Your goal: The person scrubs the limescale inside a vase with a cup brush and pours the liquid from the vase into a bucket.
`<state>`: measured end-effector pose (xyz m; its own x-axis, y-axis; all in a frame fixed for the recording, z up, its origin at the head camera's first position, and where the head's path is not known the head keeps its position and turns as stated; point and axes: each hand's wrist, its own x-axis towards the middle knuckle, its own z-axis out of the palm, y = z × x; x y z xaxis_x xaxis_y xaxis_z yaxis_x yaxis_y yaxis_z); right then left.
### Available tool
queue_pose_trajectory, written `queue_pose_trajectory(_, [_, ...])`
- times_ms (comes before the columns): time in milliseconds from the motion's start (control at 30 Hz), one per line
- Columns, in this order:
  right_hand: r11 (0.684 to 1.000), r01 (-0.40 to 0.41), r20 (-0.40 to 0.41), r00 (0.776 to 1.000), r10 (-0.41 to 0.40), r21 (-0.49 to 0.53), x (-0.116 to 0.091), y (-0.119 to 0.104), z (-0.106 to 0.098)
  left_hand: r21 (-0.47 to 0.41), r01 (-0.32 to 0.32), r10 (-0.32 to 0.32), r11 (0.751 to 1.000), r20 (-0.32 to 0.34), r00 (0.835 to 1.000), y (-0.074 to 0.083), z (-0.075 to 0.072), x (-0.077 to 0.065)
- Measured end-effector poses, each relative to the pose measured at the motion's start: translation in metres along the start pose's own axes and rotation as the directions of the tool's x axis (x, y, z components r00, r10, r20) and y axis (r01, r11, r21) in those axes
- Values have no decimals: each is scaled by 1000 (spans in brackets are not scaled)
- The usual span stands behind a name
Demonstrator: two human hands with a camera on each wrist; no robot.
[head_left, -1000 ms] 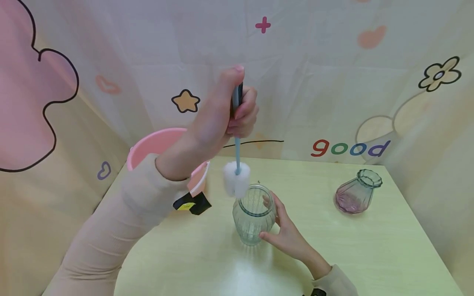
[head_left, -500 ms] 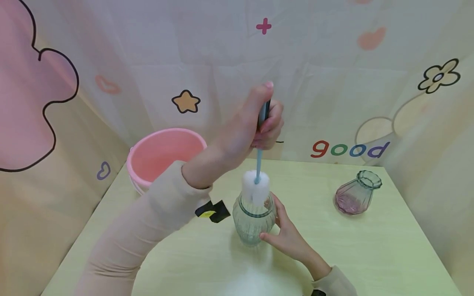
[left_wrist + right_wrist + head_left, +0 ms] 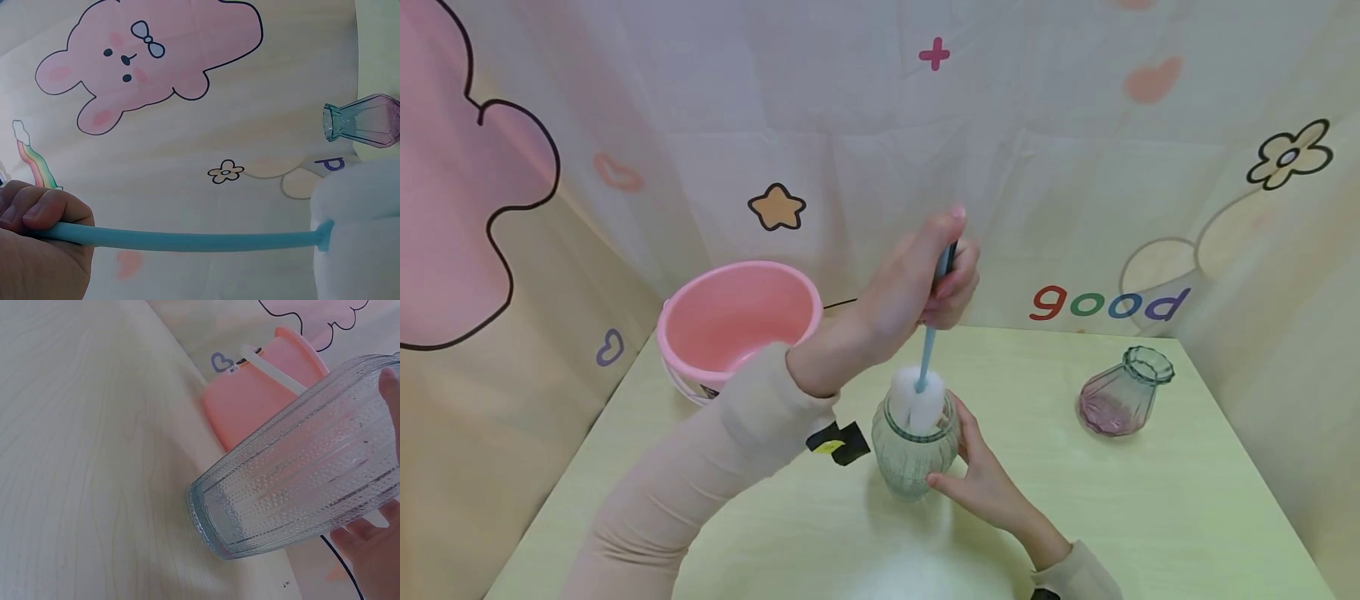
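Observation:
My left hand (image 3: 925,279) grips the dark upper part of a bottle brush's handle, its fingers curled round it above the vase. The brush's white sponge head (image 3: 917,396) sits partly inside the mouth of a ribbed, pale green glass vase (image 3: 910,462). In the left wrist view the blue stem (image 3: 200,240) runs from the curled fingers to the sponge. My right hand (image 3: 973,467) holds the vase from its right side, thumb in front and fingers behind. The right wrist view shows the vase's textured wall (image 3: 287,481) and its base on the table.
A pink bucket (image 3: 681,354) with a white handle stands at the back left, partly behind the left forearm. Towards the right edge, a green and purple faceted glass vase (image 3: 1120,396) leans at a tilt. A printed curtain (image 3: 1037,192) closes off the back of the table (image 3: 1060,500).
My left hand has moved right and down, bringing the sponge head from beside the vase's rim into its mouth. The right hand and vase have stayed in place.

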<state>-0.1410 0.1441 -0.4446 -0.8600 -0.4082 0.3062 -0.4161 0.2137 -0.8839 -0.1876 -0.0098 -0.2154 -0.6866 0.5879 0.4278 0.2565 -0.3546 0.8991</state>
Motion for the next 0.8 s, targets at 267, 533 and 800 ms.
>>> queue_pose_trajectory(267, [1000,14,-8,1000,-14,-1,0,-1,0,8,0,0,1000,3,1000,-14,-2,-6])
queue_pose_trajectory(533, [999,50,-21,999,-51,-18,0,2,1,45,7,-7,999,0,1000,-30,-4,-15])
queue_pose_trajectory(800, [997,68,-19,997,-69,-27,0,3,1,66,8,-7,998,-12,1000,-41,-7,-23])
